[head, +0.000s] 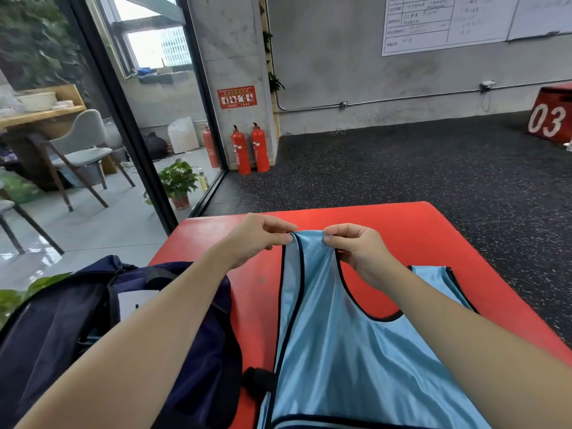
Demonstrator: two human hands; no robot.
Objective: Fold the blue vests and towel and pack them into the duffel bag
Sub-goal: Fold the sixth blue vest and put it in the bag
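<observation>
Gym-like room, dark speckled floor (402,168), concrete wall, two red extinguishers (250,150) standing in the corner. A red mat (411,224) is filling the foreground. A light blue vest (340,351) with dark trim is lying on it, its one shoulder strap being pulled up and away. The left hand (257,239) is pinching that strap's left edge, the right hand (356,252) is pinching its right edge (fingers curled, thumbs on top). A navy duffel bag (77,320) is sitting open just left of the vest, partly under the left forearm.
</observation>
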